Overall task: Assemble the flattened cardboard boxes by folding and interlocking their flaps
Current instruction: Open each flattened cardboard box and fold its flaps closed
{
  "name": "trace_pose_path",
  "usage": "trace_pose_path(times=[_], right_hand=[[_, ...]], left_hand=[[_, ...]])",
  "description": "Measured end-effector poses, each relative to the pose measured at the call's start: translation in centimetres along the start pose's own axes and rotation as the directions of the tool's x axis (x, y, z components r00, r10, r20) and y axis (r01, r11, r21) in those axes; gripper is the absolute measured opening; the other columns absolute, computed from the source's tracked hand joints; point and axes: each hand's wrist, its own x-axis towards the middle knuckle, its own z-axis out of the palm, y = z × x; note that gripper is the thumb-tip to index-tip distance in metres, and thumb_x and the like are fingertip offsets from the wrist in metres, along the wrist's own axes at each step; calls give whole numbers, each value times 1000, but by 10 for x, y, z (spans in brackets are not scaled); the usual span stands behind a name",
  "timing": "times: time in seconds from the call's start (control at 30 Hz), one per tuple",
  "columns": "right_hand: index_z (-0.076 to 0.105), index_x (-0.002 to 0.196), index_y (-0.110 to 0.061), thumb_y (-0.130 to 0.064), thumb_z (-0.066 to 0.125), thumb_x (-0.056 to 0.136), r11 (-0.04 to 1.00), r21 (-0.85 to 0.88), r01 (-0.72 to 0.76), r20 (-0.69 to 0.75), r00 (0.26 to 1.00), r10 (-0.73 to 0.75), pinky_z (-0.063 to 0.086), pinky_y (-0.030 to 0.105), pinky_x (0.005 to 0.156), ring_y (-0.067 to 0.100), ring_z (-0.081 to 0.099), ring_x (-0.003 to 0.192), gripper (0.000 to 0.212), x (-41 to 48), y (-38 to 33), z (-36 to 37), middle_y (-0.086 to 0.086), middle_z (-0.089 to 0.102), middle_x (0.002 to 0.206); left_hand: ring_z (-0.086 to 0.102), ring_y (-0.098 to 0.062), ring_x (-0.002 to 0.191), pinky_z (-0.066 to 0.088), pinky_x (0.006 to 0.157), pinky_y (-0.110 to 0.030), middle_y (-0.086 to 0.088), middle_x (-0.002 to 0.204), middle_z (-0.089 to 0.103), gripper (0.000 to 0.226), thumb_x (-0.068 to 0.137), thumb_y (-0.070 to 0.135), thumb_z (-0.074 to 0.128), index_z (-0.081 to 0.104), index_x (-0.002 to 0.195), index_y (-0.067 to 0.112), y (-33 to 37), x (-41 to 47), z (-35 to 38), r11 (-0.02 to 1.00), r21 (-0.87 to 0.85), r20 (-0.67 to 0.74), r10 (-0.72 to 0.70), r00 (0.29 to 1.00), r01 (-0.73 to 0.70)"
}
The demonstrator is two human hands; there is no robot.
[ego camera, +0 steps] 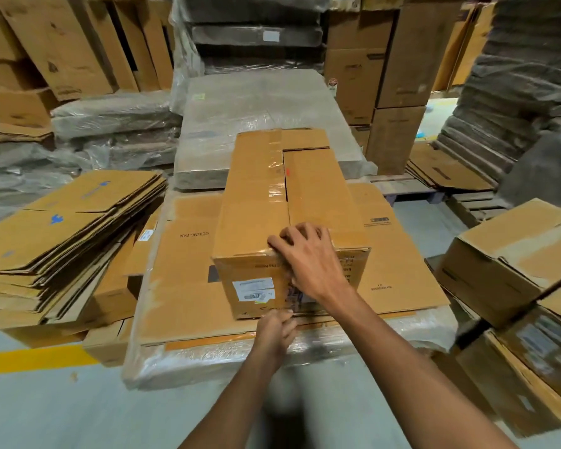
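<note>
Closing step, I judge: right hand [308, 260], fingers spread, presses the box [282, 202] at centre frame; left hand [276, 328] pinches its bottom edge. Next, set it aside.

— What can you see of the person?
— Two long bare arms [399, 374], at the bottom middle of the frame. Each has a bare hand.
— Which is which?
— The left hand [277, 328] is lower. The right hand [308, 257] is just above it.
</note>
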Motion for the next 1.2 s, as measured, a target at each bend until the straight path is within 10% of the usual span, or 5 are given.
trace_pose_path(times=[0.17, 0.4, 0.63, 0.93, 1.2], right_hand=[[56, 133, -24, -17, 80, 67, 992, 124, -12, 66, 998, 4, 41, 47, 96, 28, 49, 119, 70, -29, 15, 29, 3, 59, 130], [68, 123, -21, -41, 62, 94, 821, 541, -184, 22, 979, 205, 33, 39, 104, 18, 45, 123, 36, -17, 29, 28, -5, 59, 131], [54, 143, -22, -40, 56, 101, 909, 328, -258, 216, 957, 194, 31, 43, 105, 23, 39, 137, 47, 32, 46, 14, -2, 49, 153], [40, 156, -32, -58, 44, 96, 993, -12, -121, 564, 819, 106, 35, 58, 107, 35, 33, 143, 66, 88, 57, 0, 3, 32, 164], [44, 148, -36, -61, 38, 96, 998, -46, -36, 617, 785, 57, 45, 51, 93, 37, 42, 127, 58, 103, 71, -4, 12, 39, 145]], left_hand=[[59, -8, 56, 50, 60, -23, 0, 69, 67, 14, 98, 14, 64, 70, 86, 9, 29, -33, -11, 798, 464, 64, 402, 913, -384], [67, 1, 79, 48, 71, -8, 7, 88, 73, 8, 98, 12, 66, 73, 101, 14, 118, -83, 14, 148, 590, 357, 834, 420, -794], [49, -17, 131, 28, 109, -18, -5, 141, 54, 43, 101, 16, 58, 51, 143, 12, 164, -11, 44, -88, 771, 541, 613, 576, -630], [29, -21, 139, 22, 116, -40, -2, 150, 38, 45, 106, 35, 41, 42, 149, 21, 158, 19, 49, -290, 821, 562, 559, 609, -491], [35, -21, 130, 27, 107, -40, 2, 140, 47, 44, 102, 43, 44, 50, 142, 27, 168, 29, 58, -211, 874, 473, 580, 663, -439]])
